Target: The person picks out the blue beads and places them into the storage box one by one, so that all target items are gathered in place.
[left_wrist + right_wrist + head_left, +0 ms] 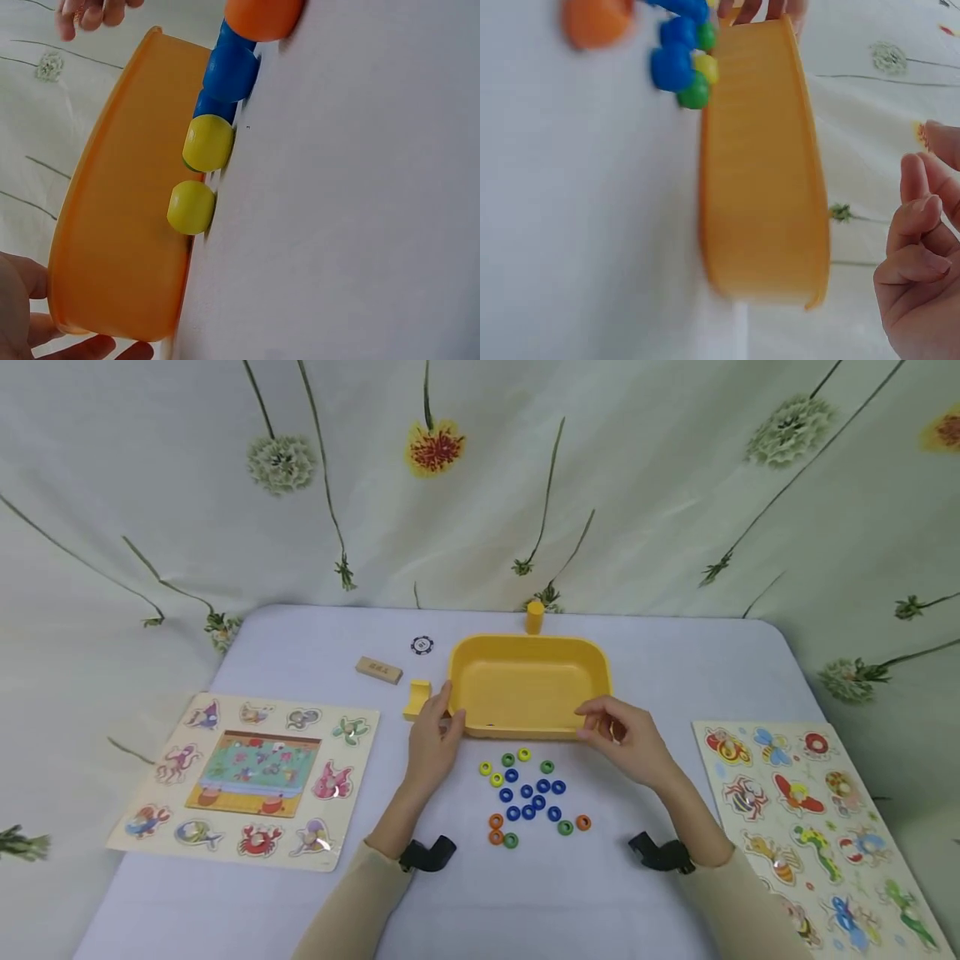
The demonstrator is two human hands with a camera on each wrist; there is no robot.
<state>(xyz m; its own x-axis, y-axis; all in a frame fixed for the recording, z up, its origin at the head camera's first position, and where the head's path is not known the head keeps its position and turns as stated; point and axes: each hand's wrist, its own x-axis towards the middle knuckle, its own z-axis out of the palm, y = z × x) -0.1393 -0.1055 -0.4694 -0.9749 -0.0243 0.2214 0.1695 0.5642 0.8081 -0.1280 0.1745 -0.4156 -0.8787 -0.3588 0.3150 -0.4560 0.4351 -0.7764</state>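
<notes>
Tray (528, 732) lies crosswise, my left hand (433, 739) spread against one end, right hand (630, 737) loosely curled by the other.

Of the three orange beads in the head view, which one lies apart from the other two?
The rightmost orange bead, just right of a green bead; the other two orange beads sit close together, farther left.
</notes>
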